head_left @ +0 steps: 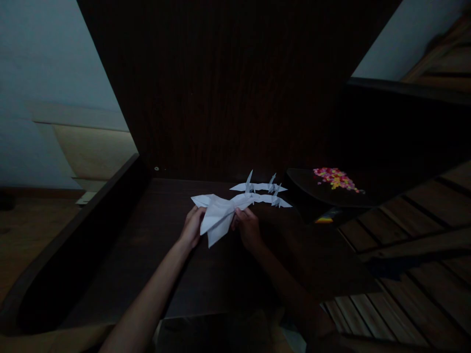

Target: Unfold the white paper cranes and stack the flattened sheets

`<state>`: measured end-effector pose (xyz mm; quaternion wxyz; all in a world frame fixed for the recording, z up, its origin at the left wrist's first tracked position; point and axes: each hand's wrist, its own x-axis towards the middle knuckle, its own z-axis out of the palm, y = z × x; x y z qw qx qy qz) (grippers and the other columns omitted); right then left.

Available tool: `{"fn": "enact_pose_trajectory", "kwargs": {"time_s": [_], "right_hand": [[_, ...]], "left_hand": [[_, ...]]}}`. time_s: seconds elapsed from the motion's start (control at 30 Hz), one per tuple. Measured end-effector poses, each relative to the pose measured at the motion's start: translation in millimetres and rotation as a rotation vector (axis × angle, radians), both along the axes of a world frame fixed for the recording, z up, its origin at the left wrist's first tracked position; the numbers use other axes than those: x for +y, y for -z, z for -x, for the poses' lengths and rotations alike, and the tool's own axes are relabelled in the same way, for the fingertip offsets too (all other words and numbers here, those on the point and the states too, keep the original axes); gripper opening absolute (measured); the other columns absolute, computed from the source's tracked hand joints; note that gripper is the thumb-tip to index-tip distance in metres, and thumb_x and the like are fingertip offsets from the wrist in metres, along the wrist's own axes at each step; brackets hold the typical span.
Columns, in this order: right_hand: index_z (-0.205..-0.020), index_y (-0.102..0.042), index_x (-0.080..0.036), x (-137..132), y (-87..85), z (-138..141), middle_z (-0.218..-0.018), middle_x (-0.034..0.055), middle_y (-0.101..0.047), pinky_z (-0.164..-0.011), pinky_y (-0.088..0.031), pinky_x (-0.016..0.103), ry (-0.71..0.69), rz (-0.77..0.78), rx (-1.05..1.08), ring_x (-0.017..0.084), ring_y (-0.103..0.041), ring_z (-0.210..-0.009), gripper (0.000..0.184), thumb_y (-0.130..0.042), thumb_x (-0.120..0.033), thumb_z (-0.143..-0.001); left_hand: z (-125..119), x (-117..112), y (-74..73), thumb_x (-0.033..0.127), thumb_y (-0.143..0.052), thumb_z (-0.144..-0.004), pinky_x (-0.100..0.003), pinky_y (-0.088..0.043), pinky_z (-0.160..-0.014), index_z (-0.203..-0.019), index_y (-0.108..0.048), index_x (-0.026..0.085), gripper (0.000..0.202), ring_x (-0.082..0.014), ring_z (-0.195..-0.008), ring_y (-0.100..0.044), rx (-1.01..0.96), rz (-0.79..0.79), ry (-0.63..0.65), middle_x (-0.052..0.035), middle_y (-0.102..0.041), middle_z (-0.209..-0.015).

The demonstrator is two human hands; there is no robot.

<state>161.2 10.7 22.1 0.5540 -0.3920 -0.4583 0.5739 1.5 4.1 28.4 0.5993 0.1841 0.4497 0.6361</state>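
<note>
A partly folded white paper model (219,214) is held over a dark wooden table (162,255). My left hand (193,226) grips its left side with the fingers closed. My right hand (247,227) pinches its right side. Just beyond the hands, two finished white paper cranes (262,187) (274,200) stand on the table with their wings spread.
A dark tray (305,184) with a heap of small pink and yellow pieces (334,178) lies to the right. A raised dark edge (91,215) runs along the table's left side. A tall dark wooden panel (228,88) stands behind. Slatted wood (412,255) shows at lower right.
</note>
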Motion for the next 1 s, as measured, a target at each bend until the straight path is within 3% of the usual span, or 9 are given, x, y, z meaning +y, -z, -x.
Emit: {"fn": "enact_pose_trajectory", "kwargs": {"time_s": [0.07, 0.13, 0.2, 0.27, 0.33, 0.5, 0.63, 0.77, 1.0], "right_hand": [[-0.071, -0.055, -0.019, 1.3, -2.8, -3.5, -0.05, -0.0061, -0.048, -0.046, -0.035, 0.023, 0.107, -0.022, -0.018, 0.01, -0.044, -0.045, 0.026, -0.061, -0.044, -0.076], [-0.065, -0.051, -0.02, 2.0, -6.5, -7.5, -0.048, -0.0067, -0.046, -0.046, -0.034, 0.023, 0.224, -0.054, -0.071, 0.01, -0.042, -0.044, 0.027, -0.062, -0.042, -0.075], [-0.061, -0.048, -0.02, 1.6, -9.5, -10.6, -0.046, -0.0069, -0.045, -0.045, -0.033, 0.023, 0.308, -0.104, -0.154, 0.01, -0.041, -0.043, 0.029, -0.062, -0.041, -0.075], [-0.062, -0.049, -0.02, 0.4, -10.5, -11.8, -0.046, -0.0067, -0.045, -0.045, -0.032, 0.023, 0.341, -0.148, -0.244, 0.01, -0.041, -0.044, 0.028, -0.062, -0.041, -0.076], [-0.064, -0.051, -0.02, -0.8, -8.7, -11.3, -0.047, -0.0065, -0.045, -0.045, -0.031, 0.023, 0.333, -0.178, -0.332, 0.01, -0.041, -0.045, 0.027, -0.062, -0.042, -0.076], [-0.066, -0.054, -0.019, -1.0, -0.9, -8.6, -0.054, -0.0046, -0.048, -0.048, -0.035, 0.022, 0.247, -0.24, -0.467, 0.01, -0.045, -0.051, 0.025, -0.06, -0.04, -0.078], [-0.07, -0.057, -0.019, -1.4, -1.2, -8.0, -0.061, -0.0023, -0.053, -0.05, -0.039, 0.023, 0.192, -0.26, -0.473, 0.012, -0.051, -0.054, 0.022, -0.059, -0.038, -0.08], [-0.074, -0.06, -0.018, -2.4, -1.0, -7.6, -0.063, -0.0011, -0.056, -0.05, -0.043, 0.023, 0.171, -0.264, -0.482, 0.012, -0.054, -0.054, 0.02, -0.059, -0.037, -0.081], [-0.078, -0.06, -0.018, -0.4, 3.6, -5.0, -0.066, 0.0008, -0.062, -0.047, -0.049, 0.024, 0.128, -0.148, -0.352, 0.014, -0.06, -0.054, 0.02, -0.061, -0.037, -0.076]], "left_hand": [[1.1, 0.6, 2.7, 0.012, -0.067, -0.061, -0.025, -0.051, -0.068, -0.111, -0.052, 0.021, 0.052, -0.0181, -0.087, -0.062, 0.259, -0.078, -0.123, -0.0063, -0.065, -0.104], [4.4, -0.5, 1.6, 0.01, -0.068, -0.063, -0.027, -0.049, -0.08, -0.124, -0.044, 0.027, 0.068, -0.0191, -0.106, -0.056, 0.496, -0.19, -0.232, -0.0083, -0.053, -0.128], [8.2, -3.9, -2.9, 0.013, -0.064, -0.071, -0.03, -0.045, -0.09, -0.128, -0.043, 0.028, 0.063, -0.0203, -0.116, -0.05, 0.673, -0.291, -0.306, -0.0084, -0.044, -0.139], [10.3, -9.0, -9.1, 0.019, -0.061, -0.078, -0.033, -0.041, -0.095, -0.123, -0.05, 0.026, 0.047, -0.0212, -0.117, -0.049, 0.821, -0.396, -0.306, -0.0077, -0.048, -0.133], [9.9, -14.0, -14.7, 0.023, -0.06, -0.08, -0.034, -0.042, -0.094, -0.115, -0.058, 0.024, 0.034, -0.0213, -0.108, -0.054, 0.906, -0.48, -0.199, -0.0075, -0.058, -0.118], [2.8, -19.8, -19.3, 0.026, -0.075, -0.068, -0.034, -0.044, -0.088, -0.101, -0.066, 0.024, 0.034, -0.0226, -0.093, -0.058, 1.061, -0.634, -0.012, -0.0067, -0.064, -0.099], [0.5, -18.9, -16.2, 0.025, -0.069, -0.074, -0.034, -0.045, -0.084, -0.093, -0.07, 0.024, 0.018, -0.0217, -0.088, -0.058, 1.098, -0.695, 0.052, -0.007, -0.065, -0.09], [1.2, -17.4, -13.2, 0.025, -0.065, -0.078, -0.034, -0.045, -0.083, -0.094, -0.071, 0.024, 0.017, -0.0214, -0.085, -0.058, 1.095, -0.692, 0.055, -0.0073, -0.065, -0.088], [0.4, -17.2, -16.9, 0.031, -0.062, -0.08, -0.032, -0.042, -0.085, -0.095, -0.073, 0.024, 0.02, -0.0224, -0.087, -0.057, 0.89, -0.561, 0.134, -0.0068, -0.064, -0.088]]}}
